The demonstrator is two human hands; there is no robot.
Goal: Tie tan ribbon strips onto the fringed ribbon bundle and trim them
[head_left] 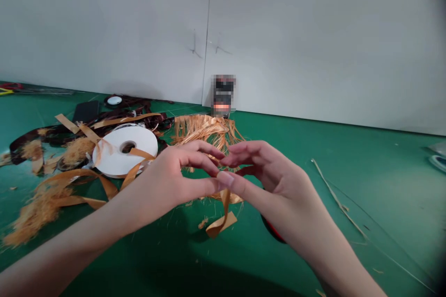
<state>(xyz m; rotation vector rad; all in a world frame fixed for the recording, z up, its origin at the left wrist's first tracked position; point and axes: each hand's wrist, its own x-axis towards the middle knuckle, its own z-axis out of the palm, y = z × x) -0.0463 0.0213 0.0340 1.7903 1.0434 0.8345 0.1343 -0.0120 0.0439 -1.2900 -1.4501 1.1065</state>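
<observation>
The person's left hand (184, 171) and right hand (278, 181) meet over the green table (376, 158), fingertips pinching a tan ribbon (226, 203) between them — its loose end hangs below the thumbs and curls. Just beyond lies a fringed tan bundle (195, 126). A white spool (108, 158) sits off left, near frayed fibres (36, 216) — a thin pale strip (343, 209) lies right.

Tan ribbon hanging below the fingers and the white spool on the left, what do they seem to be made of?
Tan ribbon: probably fabric with a slight satin sheen, judging by its supple curl.
White spool: smooth, likely plastic or card; its plain face leaves that open.
</observation>
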